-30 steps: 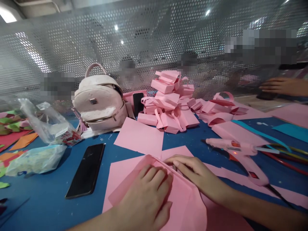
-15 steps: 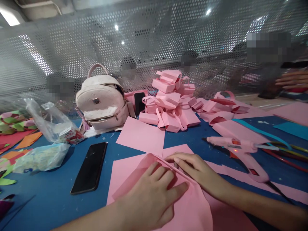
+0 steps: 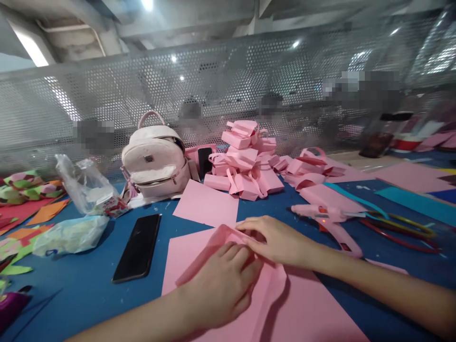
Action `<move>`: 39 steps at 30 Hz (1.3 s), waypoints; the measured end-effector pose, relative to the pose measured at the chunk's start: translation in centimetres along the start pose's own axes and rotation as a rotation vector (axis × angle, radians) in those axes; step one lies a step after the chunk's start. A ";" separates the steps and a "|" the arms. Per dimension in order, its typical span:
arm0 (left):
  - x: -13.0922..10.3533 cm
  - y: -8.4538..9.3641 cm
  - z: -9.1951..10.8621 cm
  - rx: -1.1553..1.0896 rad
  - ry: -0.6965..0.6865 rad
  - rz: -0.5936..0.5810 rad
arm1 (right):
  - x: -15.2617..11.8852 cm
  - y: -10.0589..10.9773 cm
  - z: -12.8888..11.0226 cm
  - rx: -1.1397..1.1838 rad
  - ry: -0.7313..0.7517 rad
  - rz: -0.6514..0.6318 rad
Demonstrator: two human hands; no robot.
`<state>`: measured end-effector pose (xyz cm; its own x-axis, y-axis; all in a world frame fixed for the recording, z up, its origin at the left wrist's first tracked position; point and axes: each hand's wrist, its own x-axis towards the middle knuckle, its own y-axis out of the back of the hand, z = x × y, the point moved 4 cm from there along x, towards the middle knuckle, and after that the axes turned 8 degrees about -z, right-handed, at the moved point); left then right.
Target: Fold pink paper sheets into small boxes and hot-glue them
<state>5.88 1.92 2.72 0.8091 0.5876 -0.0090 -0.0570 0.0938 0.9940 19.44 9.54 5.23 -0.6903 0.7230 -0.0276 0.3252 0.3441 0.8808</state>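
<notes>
A folded sheet of pink paper [image 3: 267, 299] lies in front of me, its upper edge raised into a fold. My left hand [image 3: 224, 280] is closed, with curled fingers pressing on the fold from the near side. At the far end of that edge, my right hand [image 3: 274, 240] pinches the paper between thumb and fingers. The fingertips of both hands are partly hidden. Beneath is a larger flat pink sheet [image 3: 317, 311], and another pink sheet [image 3: 208, 202] rests just beyond. A pink hot glue gun [image 3: 331, 218] lies to the right with a small orange light on.
A black phone [image 3: 137, 249] lies left on the blue table [image 3: 81, 294]. Behind stand a pale backpack [image 3: 155, 161] and a pile of small pink paper bags [image 3: 245, 161]. Plastic bags [image 3: 69, 235] and coloured scraps sit far left; red and yellow hoops [image 3: 402, 232] lie right.
My right hand has gone from lying along the fold to pinching it, its wrist higher. My left fingers have drawn in, and the paper's near flap has shifted. The camera has tilted up.
</notes>
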 end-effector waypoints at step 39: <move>-1.6 -1.8 0.1 0.057 0.112 0.063 | 4.6 0.0 0.9 0.313 0.247 -0.168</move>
<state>4.76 0.72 1.00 0.7344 0.6773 0.0441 -0.0691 0.0099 0.9976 16.89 13.42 4.69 -0.8720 0.4894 -0.0107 0.3491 0.6371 0.6872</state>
